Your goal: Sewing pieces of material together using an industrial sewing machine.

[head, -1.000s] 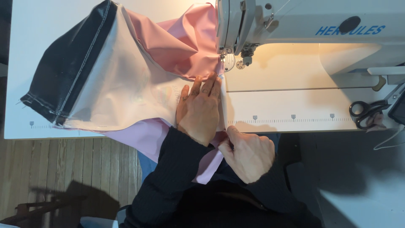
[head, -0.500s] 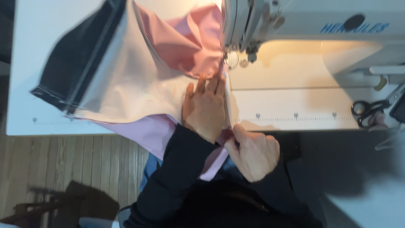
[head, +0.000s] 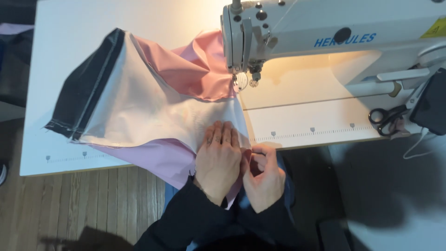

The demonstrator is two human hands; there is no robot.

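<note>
My left hand lies flat, fingers together, on the pale cream fabric at the table's front edge. My right hand is curled beside it, pinching the fabric's edge just below the table edge. The fabric piece has a pink part bunched under the needle area of the white sewing machine, a dark denim band on the left, and a lilac part hanging over the front edge.
Black-handled scissors lie at the right of the white table, beside a dark flat device with a white cable. A ruler strip runs along the table front. Wooden floor lies below left.
Both hands have drawn back toward me along the fabric seam, away from the needle. My right hand has closed in next to the left. The camera view shifted slightly.
</note>
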